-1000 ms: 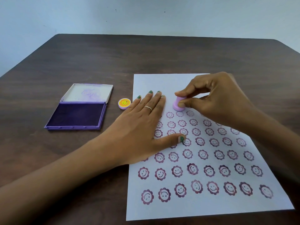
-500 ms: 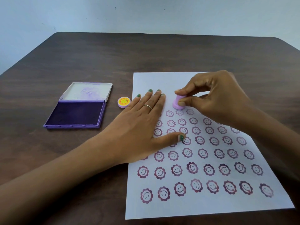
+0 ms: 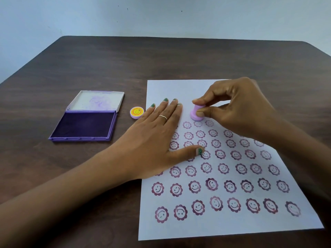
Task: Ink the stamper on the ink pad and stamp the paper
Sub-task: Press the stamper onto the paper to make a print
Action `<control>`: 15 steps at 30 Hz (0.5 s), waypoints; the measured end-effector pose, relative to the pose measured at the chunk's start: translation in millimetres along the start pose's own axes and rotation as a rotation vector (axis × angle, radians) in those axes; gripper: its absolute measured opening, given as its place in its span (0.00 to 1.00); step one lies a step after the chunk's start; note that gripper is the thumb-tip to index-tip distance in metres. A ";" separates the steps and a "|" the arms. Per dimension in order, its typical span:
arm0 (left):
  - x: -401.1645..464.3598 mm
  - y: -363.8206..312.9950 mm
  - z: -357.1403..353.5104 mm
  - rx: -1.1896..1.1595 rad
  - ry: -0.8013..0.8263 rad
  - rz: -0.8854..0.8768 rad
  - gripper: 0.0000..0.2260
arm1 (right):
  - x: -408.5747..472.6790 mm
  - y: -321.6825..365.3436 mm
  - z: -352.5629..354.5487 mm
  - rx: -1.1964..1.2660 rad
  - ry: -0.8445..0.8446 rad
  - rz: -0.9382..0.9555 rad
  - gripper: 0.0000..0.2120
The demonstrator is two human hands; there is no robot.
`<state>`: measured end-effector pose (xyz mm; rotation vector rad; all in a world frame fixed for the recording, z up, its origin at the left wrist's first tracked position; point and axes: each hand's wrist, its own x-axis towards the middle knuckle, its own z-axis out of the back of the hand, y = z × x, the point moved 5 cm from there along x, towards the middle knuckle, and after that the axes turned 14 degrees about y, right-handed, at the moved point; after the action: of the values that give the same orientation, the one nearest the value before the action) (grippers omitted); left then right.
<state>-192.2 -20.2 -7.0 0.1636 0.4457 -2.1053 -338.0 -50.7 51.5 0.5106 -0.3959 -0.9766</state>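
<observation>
Reading from the pad (image 3: 86, 123) across, with the paper (image 3: 232, 224) as landmark: pad sits well left of the paper on the table (image 3: 179, 58), lid flipped open, purple ink face up. Rigid shallow tray, likely light; probably slides if the stamper is pushed in at an angle, so ink straight down.

Cap (image 3: 136, 112) with a yellow smiley lies between pad and paper, just off the paper's left edge.

Left hand (image 3: 154, 138) lies flat on the paper's left side, fingers spread and extended, holding nothing, pinning the sheet. Good call: a single sheet is thin and floppy and would likely creep or lift with a tacky stamp.

Stamper (image 3: 195, 114) stands upright on the paper near its upper middle, base touching the sheet just above the top row of prints. Small lilac plastic, waisted neck, wider base. Looks light, stiff and smooth, so a bit slippery.

Right hand (image 3: 241, 108) has thumb and forefinger clamped on the stamper's neck and top. The neck is the right grip: keeps fingers clear of the inked face.

Main risk, I'd judge: rocking smears or doubles the print. Paper is mostly filled; blank space is left above the top row.
</observation>
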 end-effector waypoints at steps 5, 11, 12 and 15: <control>-0.3 0.6 -1.1 0.004 0.008 0.002 0.45 | -1.4 -3.7 -1.4 0.031 -0.016 0.008 0.09; -0.7 0.7 -1.7 0.024 0.003 0.012 0.46 | -2.6 -11.4 -2.5 0.116 -0.021 0.054 0.09; -1.1 0.5 -1.7 0.026 0.000 0.014 0.46 | -3.0 -13.4 -1.6 0.148 -0.038 0.060 0.10; -1.9 -0.1 -0.3 0.027 -0.014 0.012 0.47 | -6.0 -26.3 6.5 0.497 -0.182 0.043 0.10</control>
<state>-191.4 -18.6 -6.7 0.1664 0.4072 -2.1003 -362.4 -59.1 41.1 0.8599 -0.8204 -0.8843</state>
